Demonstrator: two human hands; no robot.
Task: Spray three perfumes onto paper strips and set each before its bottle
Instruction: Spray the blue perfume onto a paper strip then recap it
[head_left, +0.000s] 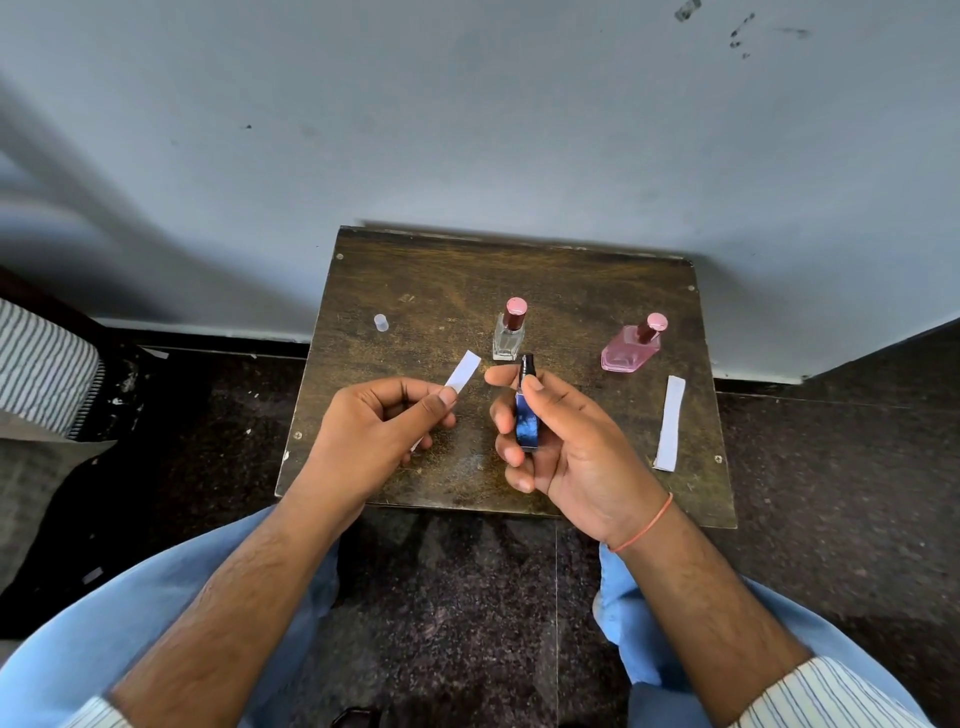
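Note:
My right hand (566, 441) grips a slim dark blue perfume bottle (527, 421) upright, its black nozzle uncapped, with my index finger reaching past the top. My left hand (374, 431) pinches a white paper strip (461, 378) just left of the nozzle. A clear glass bottle with a pink cap (509, 332) stands at the middle back of the small wooden table (415, 291). A pink bottle (631, 345) stands at the right. A second paper strip (670, 423) lies in front of the pink bottle.
A small clear plastic cap (381, 322) stands at the table's left back. The table sits against a grey wall (467, 130). Dark speckled floor (441, 597) and my blue-trousered knees are below. Striped fabric (41, 369) shows at far left.

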